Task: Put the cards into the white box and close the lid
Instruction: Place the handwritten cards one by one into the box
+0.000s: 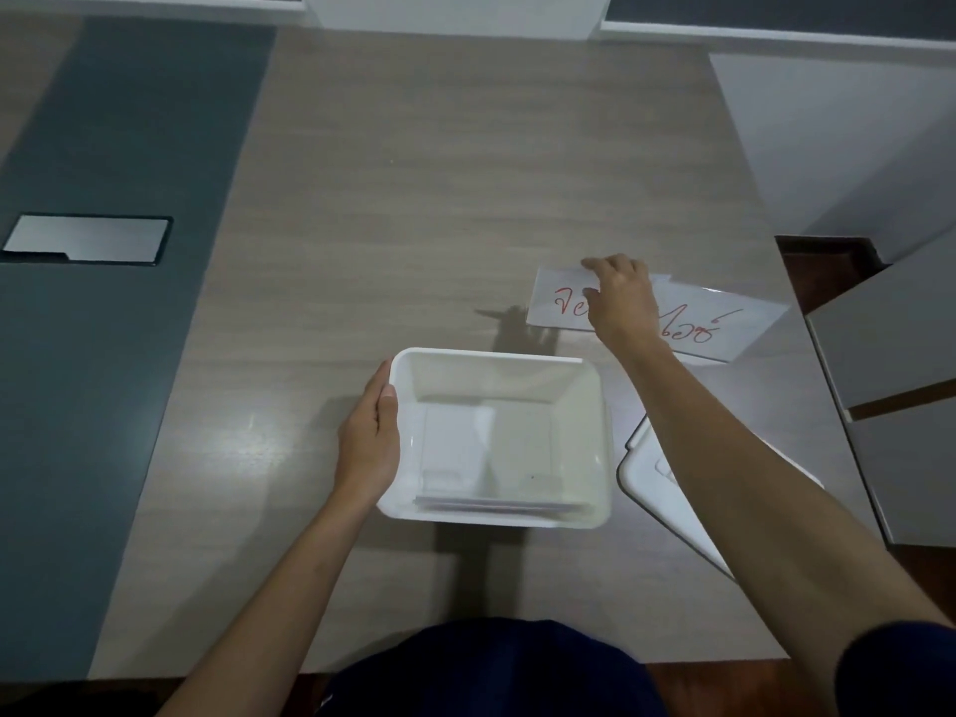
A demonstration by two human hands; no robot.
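Note:
The open white box (574,372) stands on the wooden table in front of me, with several white cards (496,505) lying flat on its bottom. My left hand (368,439) grips the box's left wall. Beyond the box to the right, white cards with red writing (724,328) lie overlapped on the table. My right hand (618,295) rests on the left one, thumb and fingers pinching its upper edge. The white lid (667,501) lies on the table right of the box, partly hidden under my right forearm.
A grey-blue strip with a silver cable hatch (88,239) runs along the table's left side. Grey cabinets (895,364) stand beyond the table's right edge. A white chair back (455,12) is at the far end.

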